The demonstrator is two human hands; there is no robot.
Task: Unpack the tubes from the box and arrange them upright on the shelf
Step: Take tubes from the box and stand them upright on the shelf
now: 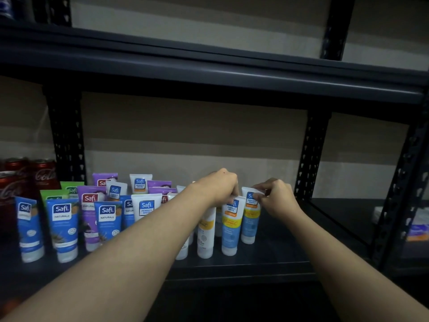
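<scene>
From the head camera, your left hand (219,185) reaches in with its fingers curled downward, pinching the flat crimped top of a blue-and-yellow tube (231,231). Your right hand (277,199) is just beside it, its fingertips nipping the top corner of the rightmost tube (250,225), with the other fingers bent loosely behind.

Both tubes stand upright on their caps directly under your hands, touching or nearly touching each other. A white tube (205,238) stands just left of them, partly behind your left wrist.

They rest on a dark, smooth metal shelf (274,256). The tubes are soft glossy plastic, wide and flat on top and tapering to round white caps. More tubes (61,228) in blue, purple and green crowd the left side, near red cola cans (45,174).
</scene>
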